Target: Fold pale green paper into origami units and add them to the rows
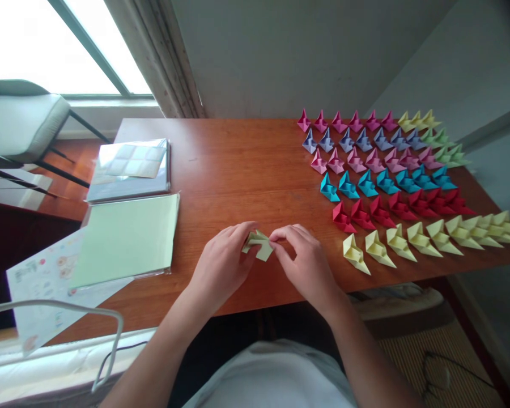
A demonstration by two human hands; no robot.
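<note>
A small piece of folded pale yellow paper [263, 251] is held just above the front of the wooden table [238, 175]. My left hand [226, 258] is closed around its left side, thumb in front and fingers behind. The fingertips of my right hand [302, 260] pinch its right corner. Parts of the folds are hidden behind my fingers. Close to my right hand begins a row of pale yellow folded paper boats [376, 249], which runs along the table's front edge to the right.
Behind the yellow row stand rows of red boats [382, 212], blue boats [386, 182], pink boats [374, 161], purple boats [362, 139] and magenta boats [356, 122]. A pale green paper pack [130, 241] and another wrapped pack [157, 184] lie left. A chair [29, 127] stands beyond.
</note>
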